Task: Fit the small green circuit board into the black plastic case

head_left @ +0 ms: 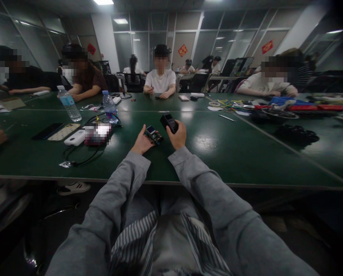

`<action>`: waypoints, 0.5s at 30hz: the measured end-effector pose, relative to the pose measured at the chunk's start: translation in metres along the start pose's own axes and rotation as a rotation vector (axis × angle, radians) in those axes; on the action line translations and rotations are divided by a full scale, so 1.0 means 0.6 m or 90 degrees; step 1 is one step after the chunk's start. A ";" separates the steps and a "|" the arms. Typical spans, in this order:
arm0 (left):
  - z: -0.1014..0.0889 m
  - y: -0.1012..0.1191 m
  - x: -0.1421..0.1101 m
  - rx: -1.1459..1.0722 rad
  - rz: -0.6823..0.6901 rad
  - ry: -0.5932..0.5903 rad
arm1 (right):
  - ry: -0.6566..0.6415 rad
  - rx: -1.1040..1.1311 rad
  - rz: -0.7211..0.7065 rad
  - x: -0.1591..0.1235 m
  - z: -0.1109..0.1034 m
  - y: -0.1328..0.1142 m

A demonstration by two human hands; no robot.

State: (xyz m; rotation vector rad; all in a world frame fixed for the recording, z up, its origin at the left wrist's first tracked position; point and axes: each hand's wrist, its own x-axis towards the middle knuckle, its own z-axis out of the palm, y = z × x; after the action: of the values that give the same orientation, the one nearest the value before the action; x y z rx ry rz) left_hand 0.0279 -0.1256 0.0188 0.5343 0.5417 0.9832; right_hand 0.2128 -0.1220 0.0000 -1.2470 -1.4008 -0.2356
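Observation:
My left hand (142,142) holds a small green circuit board (154,135) with a little screen on its upper side. The board lies tilted across the fingers, with the thumb at its left edge. Close by on the right, my right hand (178,136) grips a black plastic case (169,122), fingers wrapped round its right side. Board and case are apart by a narrow gap. Both hands are just above the green table (205,161). Details on the case's face are too small to make out.
At left stand two water bottles (69,104), near phones (63,132), a white power bank (75,136) and a black cable (87,159). A pen (227,118) lies right of centre. Tangled cables (231,103) and dark items (296,134) lie farther right. Several people sit around the table.

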 end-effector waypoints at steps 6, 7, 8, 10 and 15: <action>-0.005 0.001 0.003 -0.029 -0.005 -0.008 | -0.136 -0.113 0.086 -0.005 0.014 0.035; -0.005 0.001 0.003 -0.032 -0.004 -0.011 | -0.156 -0.126 0.099 -0.006 0.015 0.037; -0.006 0.001 0.003 -0.035 -0.003 -0.013 | -0.175 -0.137 0.111 -0.007 0.017 0.038; -0.006 0.001 0.002 -0.038 0.000 -0.015 | -0.207 -0.156 0.131 -0.008 0.018 0.039; -0.004 0.003 -0.001 -0.036 -0.002 -0.012 | -0.241 -0.179 0.167 -0.011 0.018 0.039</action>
State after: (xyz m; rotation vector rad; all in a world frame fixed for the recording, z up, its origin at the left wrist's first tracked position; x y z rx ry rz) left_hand 0.0251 -0.1249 0.0180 0.4921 0.4961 0.9872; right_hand 0.2224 -0.1079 -0.0202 -1.7610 -1.5381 -0.0118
